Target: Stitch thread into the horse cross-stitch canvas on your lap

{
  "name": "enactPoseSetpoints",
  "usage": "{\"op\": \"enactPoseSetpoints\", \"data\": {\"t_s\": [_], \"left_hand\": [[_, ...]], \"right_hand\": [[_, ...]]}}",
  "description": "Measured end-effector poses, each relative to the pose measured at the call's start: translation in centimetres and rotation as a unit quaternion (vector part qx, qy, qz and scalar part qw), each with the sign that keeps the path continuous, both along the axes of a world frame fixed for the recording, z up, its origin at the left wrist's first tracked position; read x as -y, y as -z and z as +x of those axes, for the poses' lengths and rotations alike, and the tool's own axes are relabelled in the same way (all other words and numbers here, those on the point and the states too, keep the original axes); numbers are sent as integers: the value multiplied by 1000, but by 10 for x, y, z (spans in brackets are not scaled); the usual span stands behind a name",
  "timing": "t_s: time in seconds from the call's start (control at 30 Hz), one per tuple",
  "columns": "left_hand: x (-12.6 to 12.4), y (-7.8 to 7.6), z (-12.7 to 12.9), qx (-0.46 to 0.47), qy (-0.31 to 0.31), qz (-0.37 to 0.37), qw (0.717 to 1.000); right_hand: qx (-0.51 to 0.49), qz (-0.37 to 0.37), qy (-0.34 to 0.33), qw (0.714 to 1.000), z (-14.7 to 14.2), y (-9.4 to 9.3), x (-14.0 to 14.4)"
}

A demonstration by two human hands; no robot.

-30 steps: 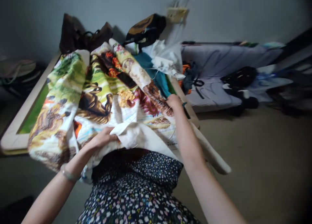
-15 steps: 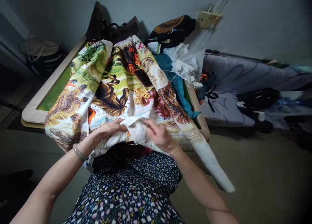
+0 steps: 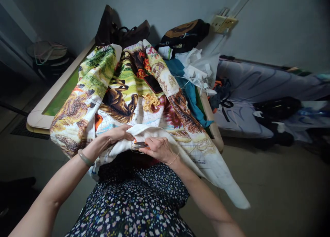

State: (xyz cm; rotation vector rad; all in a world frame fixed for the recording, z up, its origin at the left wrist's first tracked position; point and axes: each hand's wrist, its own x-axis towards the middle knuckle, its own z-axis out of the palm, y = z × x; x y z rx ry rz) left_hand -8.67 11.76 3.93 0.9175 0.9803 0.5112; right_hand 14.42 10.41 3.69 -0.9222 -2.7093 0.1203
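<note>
A large cross-stitch cloth (image 3: 120, 109), with a colourful pictured scene and drawn grid lines, lies over the table toward my lap. At its near edge, my left hand (image 3: 120, 133) is closed on a folded-up part of the cloth. My right hand (image 3: 160, 149) holds small scissors (image 3: 140, 145) with dark blades and a bit of orange at the grip. Their blades point left, against the white back of the fold, close to my left fingertips. My palm hides most of the handles. The cloth's sides are rolled, and the right roll's white end hangs past the table.
A phone (image 3: 153, 84) rests on the cloth. Behind it are a brown bag (image 3: 129, 32) and a black-and-tan pouch (image 3: 184, 34). White plastic bags (image 3: 197, 66) and teal fabric (image 3: 189, 103) lie on the right. The table's pale rim (image 3: 38, 115) shows at left.
My right hand has shifted slightly left and down, and scissors now show in its fingers. The cloth flap it was touching has folded back, baring more white underside. My left hand keeps its hold.
</note>
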Motion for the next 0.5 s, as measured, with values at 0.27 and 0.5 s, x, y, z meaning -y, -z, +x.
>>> {"op": "enactPoseSetpoints", "data": {"t_s": [0.27, 0.5], "left_hand": [[0, -3, 1, -15, 1, -1, 1000], [1, -3, 1, -16, -6, -3, 1000]], "right_hand": [[0, -1, -12, 1000, -4, 2, -1], [-3, 1, -25, 1000, -14, 4, -2]]}}
